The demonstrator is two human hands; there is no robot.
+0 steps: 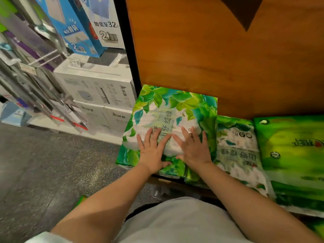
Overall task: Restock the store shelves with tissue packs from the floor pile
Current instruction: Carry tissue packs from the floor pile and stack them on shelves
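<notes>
Both hands lie flat, fingers straight and spread, on top of a large plastic-wrapped tissue pack printed with green and teal leaves around a white centre [172, 118]. The left hand [152, 152] presses on the pack's near left part and the right hand [193, 149] on its near middle, their index fingers almost meeting; neither curls round anything. The pack sits at the left end of a low shelf, its far edge tucked under the orange-brown wooden board [219, 55] above and its left edge overhanging the shelf's left end, above the speckled grey floor [43, 163].

Just to its right on the same shelf lies a second leaf-printed tissue pack with a white face [238, 151], touching the first. Further right, a bright green plastic pack with small round punched holes [294, 155] lies against it and reaches the shelf's right end as far as the view shows.

Left of the black shelf post, white cardboard boxes [98, 92] are stacked on a low white base, with blue and white cartons [84, 27] standing on top of them. Long grey and purple handles [35, 81] hang further left. The person wears a light grey top [175, 223].
</notes>
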